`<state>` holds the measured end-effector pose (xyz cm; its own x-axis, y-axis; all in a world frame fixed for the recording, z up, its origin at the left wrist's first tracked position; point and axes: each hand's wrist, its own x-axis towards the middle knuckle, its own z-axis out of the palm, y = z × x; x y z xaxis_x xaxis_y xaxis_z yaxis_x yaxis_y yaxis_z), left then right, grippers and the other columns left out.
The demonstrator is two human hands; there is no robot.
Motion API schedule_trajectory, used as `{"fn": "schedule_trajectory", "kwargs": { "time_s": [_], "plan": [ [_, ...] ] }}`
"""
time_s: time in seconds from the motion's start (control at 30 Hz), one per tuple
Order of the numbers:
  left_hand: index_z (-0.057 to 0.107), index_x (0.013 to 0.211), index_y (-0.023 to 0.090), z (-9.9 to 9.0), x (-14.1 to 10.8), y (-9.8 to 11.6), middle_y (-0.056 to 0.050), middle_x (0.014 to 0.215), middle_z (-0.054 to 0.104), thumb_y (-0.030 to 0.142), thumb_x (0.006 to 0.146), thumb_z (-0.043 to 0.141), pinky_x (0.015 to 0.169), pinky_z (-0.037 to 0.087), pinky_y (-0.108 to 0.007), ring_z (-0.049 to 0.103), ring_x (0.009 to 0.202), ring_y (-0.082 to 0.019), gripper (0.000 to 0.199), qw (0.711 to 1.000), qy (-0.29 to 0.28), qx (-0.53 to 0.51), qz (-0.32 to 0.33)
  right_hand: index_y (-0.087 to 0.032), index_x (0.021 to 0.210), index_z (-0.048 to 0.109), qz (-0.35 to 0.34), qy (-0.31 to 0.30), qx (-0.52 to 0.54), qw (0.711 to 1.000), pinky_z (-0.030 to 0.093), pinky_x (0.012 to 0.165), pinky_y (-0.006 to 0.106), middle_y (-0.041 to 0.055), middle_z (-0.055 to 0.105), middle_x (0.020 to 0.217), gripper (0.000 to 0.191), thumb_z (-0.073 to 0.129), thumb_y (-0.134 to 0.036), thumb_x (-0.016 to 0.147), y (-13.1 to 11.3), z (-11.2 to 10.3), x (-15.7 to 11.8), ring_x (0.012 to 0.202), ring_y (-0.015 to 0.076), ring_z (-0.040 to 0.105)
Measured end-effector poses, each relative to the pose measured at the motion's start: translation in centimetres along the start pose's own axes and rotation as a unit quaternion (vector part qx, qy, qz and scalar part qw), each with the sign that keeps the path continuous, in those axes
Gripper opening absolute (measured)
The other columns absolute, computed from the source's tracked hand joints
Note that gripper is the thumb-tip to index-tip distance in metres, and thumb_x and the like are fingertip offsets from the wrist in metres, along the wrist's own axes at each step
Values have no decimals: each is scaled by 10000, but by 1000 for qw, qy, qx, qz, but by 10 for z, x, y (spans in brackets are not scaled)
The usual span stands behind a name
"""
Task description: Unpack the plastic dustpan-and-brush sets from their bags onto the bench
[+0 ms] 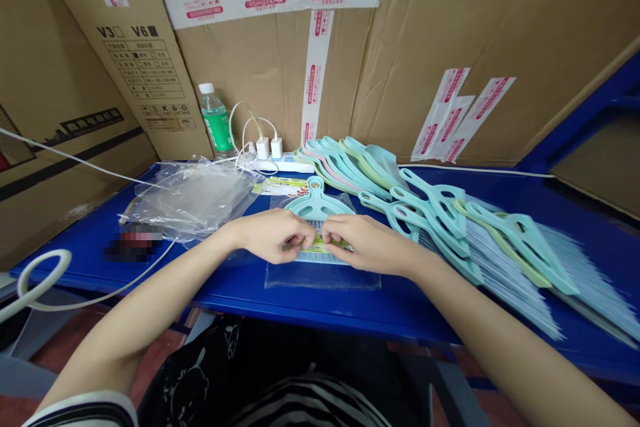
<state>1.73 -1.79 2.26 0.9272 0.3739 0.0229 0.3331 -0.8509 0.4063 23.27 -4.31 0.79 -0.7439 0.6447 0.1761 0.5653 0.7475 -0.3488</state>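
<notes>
Our left hand [273, 235] and right hand [369, 245] pinch the paper label [318, 247] on a mint green hand broom [315, 208], which lies between them on a clear plastic bag [323, 278], handle pointing away from us.

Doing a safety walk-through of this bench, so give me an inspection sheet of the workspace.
Surface: blue bench, with items lying on it.
Job's things: mint-green hand broom on a clear plastic bag, green-yellow card across it; more brooms piled to the right.
Clutter: crumpled clear plastic bags, water bottle, a pixelated object.
Grips: left hand and right hand, fingertips at the card; whether they pinch it, cannot tell.
Cables: white cords from two chargers on a power strip; white cord loop at the bench's left.
Surroundings: taped cardboard boxes, blue shelf frame.
</notes>
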Motion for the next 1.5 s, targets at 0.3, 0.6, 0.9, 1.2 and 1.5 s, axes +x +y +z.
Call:
{"fn": "schedule_trajectory", "kwargs": {
  "time_s": [0.3, 0.6, 0.9, 1.2, 1.5],
  "plan": [
    [490, 638, 191, 0, 0, 1, 66, 540, 494, 115, 714, 510, 518, 338, -202, 462, 487, -75, 109, 1000, 11, -7, -4, -194, 829, 462, 3, -54, -71, 996, 354, 647, 282, 34, 554, 803, 300, 483, 12, 612, -6, -1, -2, 723, 183, 500],
    [497, 646, 190, 1, -1, -1, 71, 538, 501, 113, 708, 553, 502, 320, -197, 468, 483, -73, 114, 1000, -8, -2, -20, -185, 837, 481, -5, -20, -68, 997, 353, 641, 286, 38, 559, 785, 191, 454, -16, 754, -5, 2, -2, 711, 179, 512],
    [514, 657, 185, -1, 0, -3, 61, 580, 507, 142, 726, 613, 512, 319, -198, 466, 512, -74, 127, 999, -37, -26, -15, -199, 676, 443, -17, -19, 16, 1000, 311, 592, 249, -20, 512, 696, 218, 532, -57, 815, -3, -4, -5, 625, 122, 458],
    [560, 658, 185, -1, -2, -1, 50, 596, 567, 125, 729, 601, 541, 360, -194, 515, 537, -82, 101, 998, -42, -31, -24, -197, 634, 427, 44, -93, 24, 994, 320, 591, 242, -27, 500, 661, 246, 566, -73, 795, -3, -10, -7, 585, 115, 438],
    [566, 647, 181, -4, -3, -1, 59, 574, 567, 105, 714, 632, 540, 356, -205, 505, 511, -77, 121, 998, -44, -35, -19, -202, 624, 424, 68, -95, 43, 992, 304, 562, 241, -57, 460, 560, 261, 578, -86, 801, -3, -9, -7, 523, 107, 385]
  ]
}}
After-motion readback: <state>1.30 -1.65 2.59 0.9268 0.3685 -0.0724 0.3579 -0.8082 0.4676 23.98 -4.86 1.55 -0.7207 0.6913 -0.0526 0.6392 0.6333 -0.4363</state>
